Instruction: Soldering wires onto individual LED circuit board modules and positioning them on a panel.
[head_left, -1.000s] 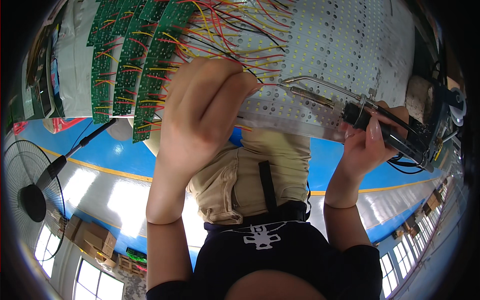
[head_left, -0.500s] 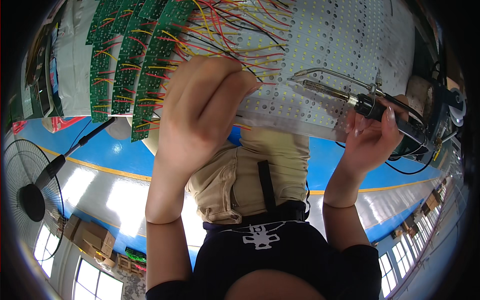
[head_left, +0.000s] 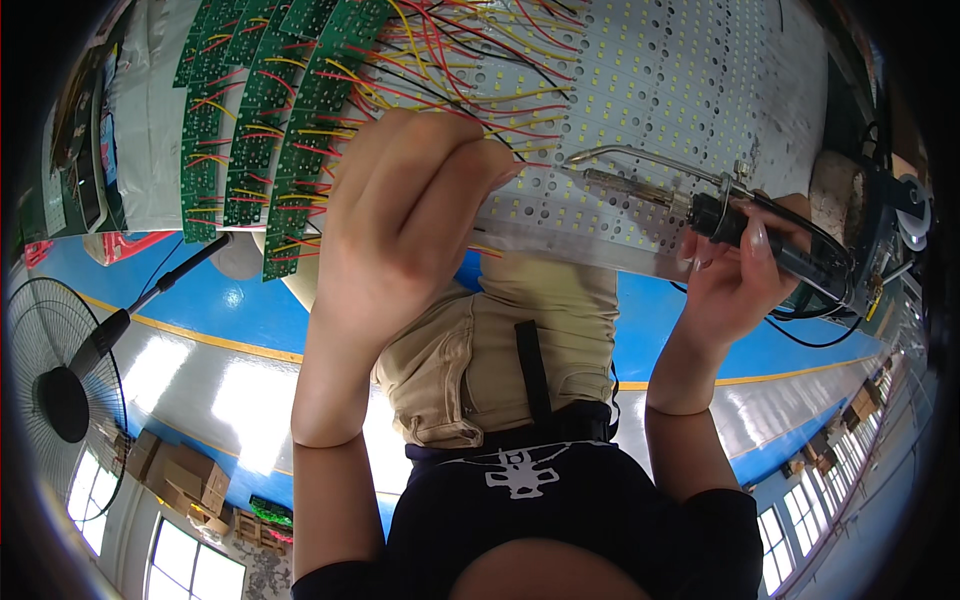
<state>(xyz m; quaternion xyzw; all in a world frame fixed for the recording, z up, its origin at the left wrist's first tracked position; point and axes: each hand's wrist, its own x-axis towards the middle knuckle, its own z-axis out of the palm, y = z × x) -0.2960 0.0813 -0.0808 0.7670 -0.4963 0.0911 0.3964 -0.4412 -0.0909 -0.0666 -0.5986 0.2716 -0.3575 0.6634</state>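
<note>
My left hand (head_left: pixel 405 200) is closed in a pinch over the near left part of the white LED boards (head_left: pixel 650 120). From its fingertips sticks out a thin red wire (head_left: pixel 537 165), resting against a board; the rest of it is hidden by the hand. My right hand (head_left: pixel 735 275) grips a soldering iron (head_left: pixel 712 215) with a black handle and a thin curved metal tube (head_left: pixel 640 153) fixed along it. The iron's tip points left, close to the red wire's end; whether they touch I cannot tell. Green circuit strips (head_left: pixel 300 150) with red, yellow and black wires lie left of my left hand.
At the right edge of the bench stands a dark stand-like device (head_left: pixel 880 210) with a reel, and a black cable (head_left: pixel 820 343) hangs below it. A floor fan (head_left: pixel 65 400) stands at the left. Cardboard boxes (head_left: pixel 190 480) are stacked on the floor at the lower left.
My right hand has brought the soldering iron a little to the left, so its tip is nearer the red wire's end. The left hand has stayed in place.
</note>
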